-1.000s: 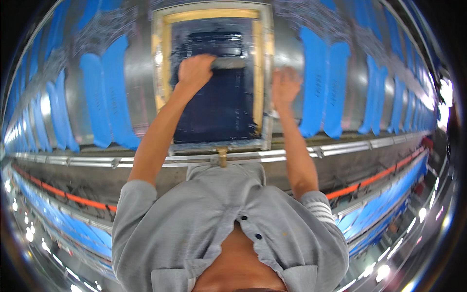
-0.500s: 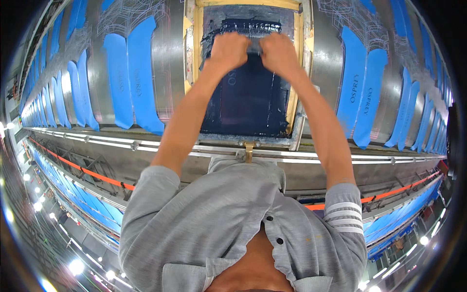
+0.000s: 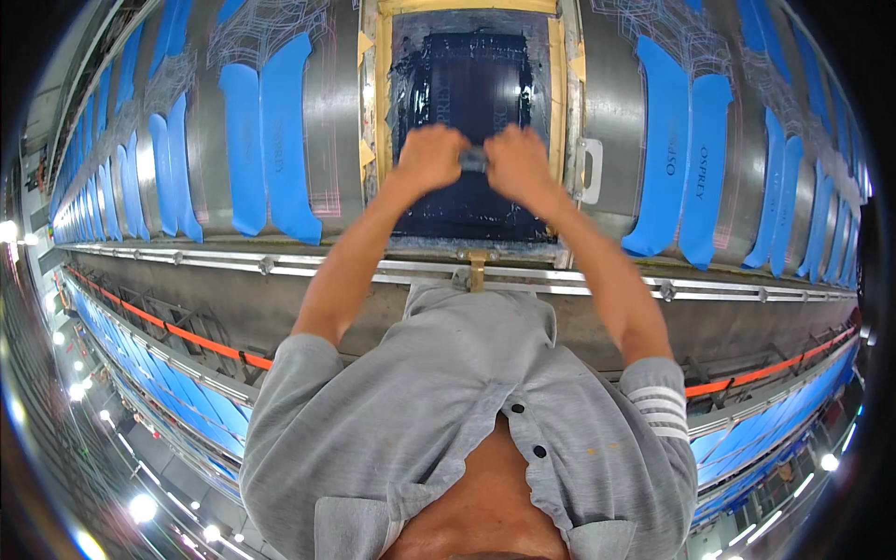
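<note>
A screen-printing frame (image 3: 384, 84) with tan taped edges lies in front of me, its mesh (image 3: 481, 89) coated in dark navy ink. My left hand (image 3: 431, 157) and my right hand (image 3: 516, 161) are both closed in fists, side by side over the lower half of the mesh. Between them shows a short grey piece of the squeegee (image 3: 473, 158) they grip; the fists hide most of it. Thicker smears of ink run along the mesh's left and right sides. At the frame's near edge is a brass-coloured clamp (image 3: 478, 266).
Blue cut fabric pieces (image 3: 245, 149) lie in pairs along the metal table (image 3: 327, 112) on both sides of the frame. A white handle (image 3: 592, 171) stands at the frame's right. A metal rail (image 3: 364, 269) follows the table's near edge. Behind me run an orange strip (image 3: 177, 331) and another table with blue pieces.
Both fists have pulled the squeegee toward me, from the far part of the mesh to its nearer half. More of the far mesh now shows.
</note>
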Demonstrator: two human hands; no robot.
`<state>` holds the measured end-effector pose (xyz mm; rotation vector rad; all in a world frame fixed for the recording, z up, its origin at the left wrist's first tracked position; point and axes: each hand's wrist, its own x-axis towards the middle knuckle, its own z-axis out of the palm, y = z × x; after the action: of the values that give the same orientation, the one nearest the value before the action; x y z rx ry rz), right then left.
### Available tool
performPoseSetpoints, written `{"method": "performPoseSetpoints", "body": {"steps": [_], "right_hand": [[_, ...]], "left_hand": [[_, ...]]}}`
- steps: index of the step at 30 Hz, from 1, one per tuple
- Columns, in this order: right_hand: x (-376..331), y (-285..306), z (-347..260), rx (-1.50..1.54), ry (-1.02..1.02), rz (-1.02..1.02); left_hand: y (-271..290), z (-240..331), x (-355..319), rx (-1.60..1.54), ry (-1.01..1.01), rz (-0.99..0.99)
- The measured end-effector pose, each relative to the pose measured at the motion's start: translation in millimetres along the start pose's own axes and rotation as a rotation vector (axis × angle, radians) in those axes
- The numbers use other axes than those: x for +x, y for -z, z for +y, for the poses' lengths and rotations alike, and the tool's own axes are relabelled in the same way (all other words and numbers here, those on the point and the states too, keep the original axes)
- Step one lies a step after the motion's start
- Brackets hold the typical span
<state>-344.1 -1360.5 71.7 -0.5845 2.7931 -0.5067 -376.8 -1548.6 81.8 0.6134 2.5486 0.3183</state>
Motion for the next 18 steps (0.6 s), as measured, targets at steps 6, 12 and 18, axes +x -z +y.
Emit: {"method": "performPoseSetpoints", "body": {"steps": [6,12,18], "right_hand": [[152.3,53.1,89.7,-0.073,-0.034,0.060],[122.6,34.1,75.0,-0.099,0.077,0.177],[-30.8,-9.0,-15.4,-0.015,0.085,0.065]], "left_hand": [[79.4,-42.3,152.8,0.073,-0.033,0.179],[60.3,-31.2,120.2,0.139,-0.008,0.156],[-35.3,12.6,-38.9,-0.104,-0.056,0.221]]}}
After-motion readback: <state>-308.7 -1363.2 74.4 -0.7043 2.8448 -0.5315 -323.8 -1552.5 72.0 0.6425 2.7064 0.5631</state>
